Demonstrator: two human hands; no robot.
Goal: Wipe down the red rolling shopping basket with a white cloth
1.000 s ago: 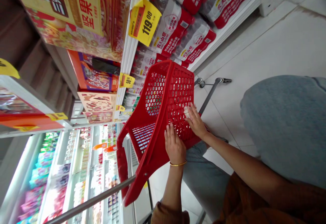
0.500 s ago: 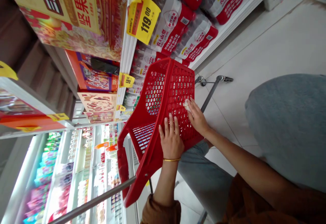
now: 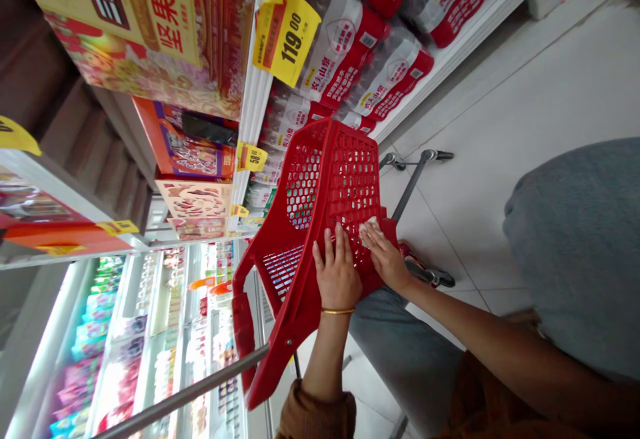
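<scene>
A red plastic shopping cart basket point(image 3: 295, 292) with a mesh side stands in front of me. My left hand point(image 3: 339, 276), with a gold bangle on its wrist, lies against the side near the top edge, fingers stretched out and holding nothing. Beside it, my right hand point(image 3: 386, 257) presses a crumpled white cloth or tissue point(image 3: 371, 224) to the red mesh. The cloth is partly hidden under the fingers. A grey metal bar point(image 3: 185, 396) joins the basket near its handle end.
Shelves with red-labelled water bottles point(image 3: 383, 86) and boxed goods point(image 3: 195, 139) run along the cart's far side. Yellow price tags point(image 3: 287, 36) hang from the shelf edge. A lit display point(image 3: 150, 332) is at left. My denim knee point(image 3: 580, 246) and the tiled floor point(image 3: 525, 92) are at right.
My right hand has slid with the white cloth down the mesh, away from the shelf. My left hand stays in nearly the same place on the cart.
</scene>
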